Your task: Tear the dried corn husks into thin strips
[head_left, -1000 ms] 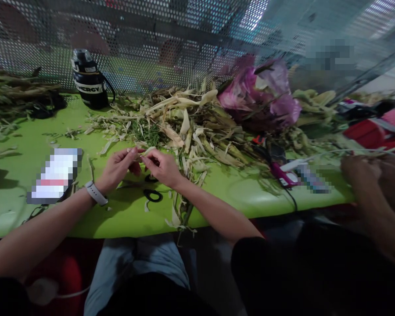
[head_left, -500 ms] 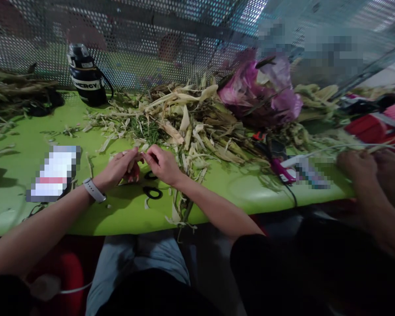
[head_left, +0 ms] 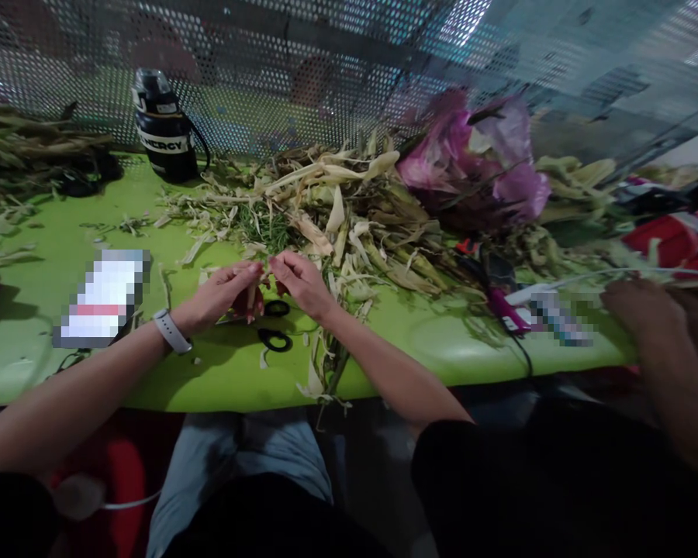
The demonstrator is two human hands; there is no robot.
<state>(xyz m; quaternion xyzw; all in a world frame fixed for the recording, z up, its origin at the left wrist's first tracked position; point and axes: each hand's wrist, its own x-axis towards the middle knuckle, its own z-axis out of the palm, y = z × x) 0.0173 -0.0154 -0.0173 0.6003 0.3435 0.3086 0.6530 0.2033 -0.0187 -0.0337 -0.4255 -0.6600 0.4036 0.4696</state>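
Your left hand [head_left: 224,293] and right hand [head_left: 302,283] both pinch pale husk strip [head_left: 253,285] at fingertips, just above scissors [head_left: 266,336]. Husk pile [head_left: 349,221] beyond scissors; bottle [head_left: 166,136] far left; co-worker's hand [head_left: 640,310] far right.

Your table [head_left: 46,325] is lime green. The husk strip [head_left: 252,291] at your fingers is pale cream. The husk pile [head_left: 349,217] beyond it mixes cream, tan and dull green. The scissors [head_left: 274,339] have black handles. Your wrist band [head_left: 171,332] is white. Far left, the bottle [head_left: 166,136] is black with white lettering. Far right, the bag [head_left: 471,155] is pink and purple. The screen [head_left: 267,62] behind shows a grey, evenly dotted perforation pattern. Right of the scissors, the tool [head_left: 503,308] is magenta.
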